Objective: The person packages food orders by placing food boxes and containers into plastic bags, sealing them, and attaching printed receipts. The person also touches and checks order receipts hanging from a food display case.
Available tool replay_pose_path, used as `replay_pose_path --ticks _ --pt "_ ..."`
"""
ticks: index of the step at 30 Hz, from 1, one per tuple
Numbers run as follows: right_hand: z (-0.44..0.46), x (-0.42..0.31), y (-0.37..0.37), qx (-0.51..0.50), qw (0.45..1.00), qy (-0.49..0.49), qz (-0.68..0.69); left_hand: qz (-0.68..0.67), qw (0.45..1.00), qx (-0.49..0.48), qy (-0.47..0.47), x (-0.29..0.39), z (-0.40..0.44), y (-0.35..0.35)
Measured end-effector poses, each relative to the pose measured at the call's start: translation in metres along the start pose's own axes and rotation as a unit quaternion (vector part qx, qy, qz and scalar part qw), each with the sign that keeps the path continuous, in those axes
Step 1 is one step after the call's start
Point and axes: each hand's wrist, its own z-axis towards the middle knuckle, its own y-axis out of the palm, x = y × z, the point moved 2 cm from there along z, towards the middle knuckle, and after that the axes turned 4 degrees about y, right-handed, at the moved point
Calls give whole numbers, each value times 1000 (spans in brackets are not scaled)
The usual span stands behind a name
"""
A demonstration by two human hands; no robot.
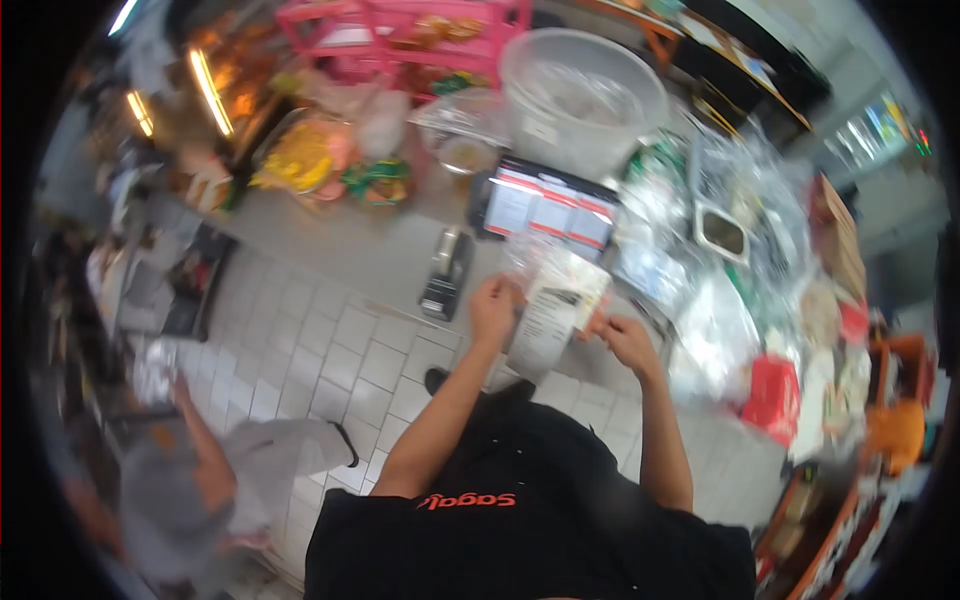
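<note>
A printed paper receipt (548,312) hangs in front of me between my hands, against a clear plastic bag (530,252). My left hand (493,312) is closed at the left side of the bag, fingers pinched on its edge. On the other side, my right hand (628,343) pinches the right edge, where something orange shows by the fingertips; blur hides its details. A black stapler-like device (446,275) lies on the counter left of my left hand. Just beyond the receipt stands a tablet (550,205) with a lit screen of white and red panels.
A large translucent tub (582,100) and a pink rack (400,40) stand at the back. Plastic bags (715,335) and a red package (772,400) crowd the right side. Yellow food (300,157) sits at left. Another person (180,490) works at lower left.
</note>
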Motion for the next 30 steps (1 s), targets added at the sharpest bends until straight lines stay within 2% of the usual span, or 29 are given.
replay_pose_path --ticks 1,3,5,6,7,8,10,11,13,14,15,17,18,20,21,23,24,25,27,30 --pt "4 0 4 -8 999 -9 29 73 995 -20 69 -8 4 0" --pt "7 1 13 -29 995 -15 91 221 966 -9 136 -22 10 2" --pt "15 7 17 -30 995 -7 95 169 983 -19 65 -21 13 6" --pt "14 7 15 -25 996 4 83 194 976 10 102 -36 19 10" --pt "20 18 12 -12 1000 13 0 218 966 32 135 -51 25 10" --pt "29 25 5 8 996 22 -84 180 980 19 78 -43 26 6" --pt "22 10 -5 121 984 -93 -97 93 995 -17 -33 -20 22 0" --pt "16 -2 -9 177 968 -147 -98 78 994 -34 -69 -33 26 0" --pt "9 -49 2 210 916 -334 -68 49 992 -36 -113 -20 25 -4" --pt "5 -77 10 217 895 -380 -89 34 989 -40 -135 -18 23 -3" --pt "1 -104 19 225 870 -424 -109 21 994 -28 -104 -58 36 4" --pt "-5 -149 38 224 849 -424 -223 -18 991 -44 -127 -56 35 3" --pt "2 -149 39 169 889 -388 -173 -39 988 -50 -138 -54 33 2" --pt "38 -140 45 57 946 -310 -70 4 992 -53 -115 -45 30 -4" --pt "58 -128 41 107 910 -400 -15 35 993 -50 -101 -46 27 -4" --pt "73 -110 27 90 928 -307 192 83 991 -55 -90 -32 22 -8" --pt "78 -106 24 82 919 -250 292 103 989 -64 -90 -15 15 -12" --pt "67 -114 23 97 915 -252 300 123 986 -73 -90 -3 12 -15" --pt "42 -126 23 126 904 -255 319 206 977 -55 24 3 12 -14" --pt "55 -108 30 185 896 -239 325 310 935 -58 161 8 11 -14"
